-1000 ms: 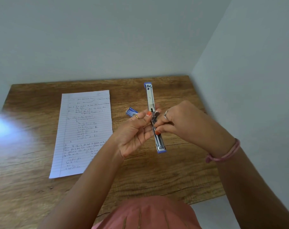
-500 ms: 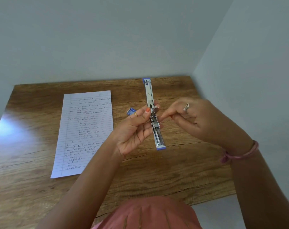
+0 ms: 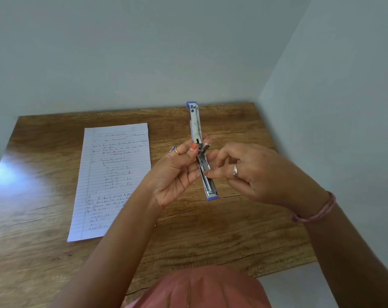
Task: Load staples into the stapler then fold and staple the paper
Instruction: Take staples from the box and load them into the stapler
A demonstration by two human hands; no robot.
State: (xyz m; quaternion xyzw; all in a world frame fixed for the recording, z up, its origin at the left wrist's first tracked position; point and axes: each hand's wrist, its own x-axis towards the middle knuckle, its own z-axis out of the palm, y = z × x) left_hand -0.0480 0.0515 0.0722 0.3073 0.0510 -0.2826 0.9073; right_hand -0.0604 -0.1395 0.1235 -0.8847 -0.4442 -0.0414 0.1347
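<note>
Just above the wooden desk [image 3: 233,230], the left hand [image 3: 177,174] holds the opened stapler [image 3: 201,152] at its hinge, thumb and fingertips pinching the middle where the two halves meet. From that grip the lid runs away toward the wall and the staple channel [image 3: 209,183] runs back toward the person, so the long axis lies nearly straight fore and aft, both ends sticking out past the fingers. The right hand [image 3: 255,174] sits just to the right of the grip, fingers curled, its fingertips [image 3: 208,173] touching the near half of the channel; whether it pinches a strip of staples I cannot tell, it is too small to see. That hand is clearly the nearer one to the open channel, so loading looks to be its job. The small blue staple box [image 3: 173,148] peeks out just behind the left fingers. The lined paper [image 3: 113,174] lies flat to the left of the grip, well apart, not yet folded.
</note>
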